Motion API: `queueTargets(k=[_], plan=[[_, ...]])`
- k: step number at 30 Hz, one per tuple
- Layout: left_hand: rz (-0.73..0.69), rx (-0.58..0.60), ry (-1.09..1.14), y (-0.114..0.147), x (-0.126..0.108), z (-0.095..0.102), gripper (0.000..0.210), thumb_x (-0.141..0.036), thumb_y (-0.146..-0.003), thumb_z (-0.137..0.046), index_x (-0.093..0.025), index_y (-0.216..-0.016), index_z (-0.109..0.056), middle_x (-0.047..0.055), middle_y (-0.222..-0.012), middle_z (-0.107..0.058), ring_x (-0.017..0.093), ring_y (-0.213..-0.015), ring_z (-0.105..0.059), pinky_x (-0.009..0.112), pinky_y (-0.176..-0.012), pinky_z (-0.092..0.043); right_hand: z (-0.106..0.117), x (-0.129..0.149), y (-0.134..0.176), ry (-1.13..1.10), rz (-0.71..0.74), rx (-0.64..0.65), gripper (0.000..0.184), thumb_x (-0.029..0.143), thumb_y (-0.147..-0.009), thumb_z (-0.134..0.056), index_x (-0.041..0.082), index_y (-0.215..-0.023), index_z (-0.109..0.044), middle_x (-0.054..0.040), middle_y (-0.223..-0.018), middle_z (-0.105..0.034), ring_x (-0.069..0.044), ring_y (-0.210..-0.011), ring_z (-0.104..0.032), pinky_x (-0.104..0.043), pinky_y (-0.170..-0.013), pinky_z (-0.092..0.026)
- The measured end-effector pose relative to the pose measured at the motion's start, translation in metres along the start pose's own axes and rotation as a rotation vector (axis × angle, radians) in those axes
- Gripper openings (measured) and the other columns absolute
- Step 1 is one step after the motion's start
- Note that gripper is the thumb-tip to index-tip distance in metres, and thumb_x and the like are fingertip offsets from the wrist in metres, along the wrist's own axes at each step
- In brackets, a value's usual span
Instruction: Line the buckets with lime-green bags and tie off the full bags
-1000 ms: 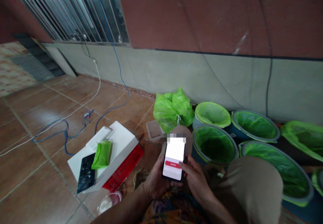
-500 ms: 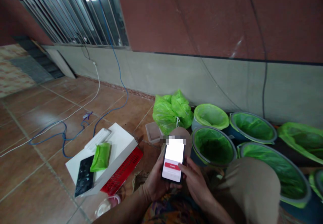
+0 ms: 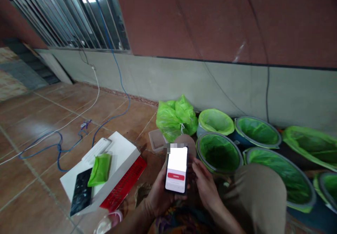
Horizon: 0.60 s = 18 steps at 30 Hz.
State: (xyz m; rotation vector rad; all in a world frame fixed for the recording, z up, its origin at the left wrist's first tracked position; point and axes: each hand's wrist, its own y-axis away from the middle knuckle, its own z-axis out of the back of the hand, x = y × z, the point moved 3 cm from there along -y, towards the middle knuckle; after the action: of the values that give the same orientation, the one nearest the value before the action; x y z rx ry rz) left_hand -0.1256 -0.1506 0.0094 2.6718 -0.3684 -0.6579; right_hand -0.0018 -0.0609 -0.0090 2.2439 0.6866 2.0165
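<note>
A dark-edged smartphone (image 3: pixel 175 185) lies upright in my left hand (image 3: pixel 157 196), whose fingers wrap round its lower part. Its lit screen has a white upper area and a red button near the bottom. Just right of the phone, my right hand (image 3: pixel 207 186) is held with loosely bent fingers, apart from the screen and holding nothing. Left of my hands, a white box (image 3: pixel 123 149) carries a green packet (image 3: pixel 100 170), a black glossy slab (image 3: pixel 81 190) and a white oblong item (image 3: pixel 97 149).
Several bins with green liners, among them a round bin (image 3: pixel 219 152), stand along the wall on the right. A stuffed green bag (image 3: pixel 175 118) rests ahead, beside a clear plastic tub (image 3: pixel 157 140). A red basket (image 3: pixel 123 184) sits under the white box. Blue cable (image 3: pixel 59 146) crosses the tiles.
My right thumb has lifted off the phone's screen, and the right hand has drawn slightly away to the right. The phone stays in my left hand; the view has shifted a little.
</note>
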Motion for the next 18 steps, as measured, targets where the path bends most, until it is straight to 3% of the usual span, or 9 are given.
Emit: queueTargets(k=[3,6,12,18], plan=[[-0.020,-0.042,0.010,0.001,-0.001,0.002,0.058,-0.054,-0.095,-0.038,-0.009,-0.122,-0.064,0.019,-0.111,-0.071,0.028,-0.100,-0.068,0.034,-0.072,-0.058,0.009,0.012,-0.019,0.320,0.187,-0.066,0.040,0.043,-0.083,-0.061,0.029,-0.119,-0.068,-0.0043,-0.124,-0.067,-0.030,-0.117,-0.059,-0.048,-0.104,-0.040],[-0.024,-0.081,0.016,0.002,-0.001,0.004,0.057,-0.054,-0.095,-0.040,-0.009,-0.118,-0.066,0.019,-0.109,-0.071,0.029,-0.101,-0.068,0.035,-0.072,-0.058,0.005,0.016,-0.028,0.510,0.308,0.003,0.041,0.030,-0.085,-0.055,0.031,-0.124,-0.066,-0.0029,-0.126,-0.067,-0.029,-0.119,-0.059,-0.047,-0.106,-0.038],[-0.062,-0.143,0.012,0.006,-0.003,0.007,0.051,-0.049,-0.096,-0.041,-0.011,-0.118,-0.066,0.019,-0.112,-0.071,0.030,-0.099,-0.069,0.038,-0.072,-0.059,-0.004,0.010,-0.017,0.668,0.371,0.024,0.045,0.021,-0.088,-0.047,0.030,-0.129,-0.063,-0.0054,-0.120,-0.070,-0.028,-0.108,-0.065,-0.045,-0.096,-0.047],[-0.084,-0.105,0.006,0.006,-0.006,0.007,0.048,-0.044,-0.097,-0.042,-0.011,-0.124,-0.063,0.020,-0.115,-0.070,0.032,-0.103,-0.068,0.040,-0.074,-0.060,-0.006,0.011,-0.007,0.715,0.400,0.076,0.043,0.017,-0.091,-0.040,0.023,-0.126,-0.062,-0.0056,-0.126,-0.067,-0.022,-0.114,-0.063,-0.039,-0.101,-0.046]])
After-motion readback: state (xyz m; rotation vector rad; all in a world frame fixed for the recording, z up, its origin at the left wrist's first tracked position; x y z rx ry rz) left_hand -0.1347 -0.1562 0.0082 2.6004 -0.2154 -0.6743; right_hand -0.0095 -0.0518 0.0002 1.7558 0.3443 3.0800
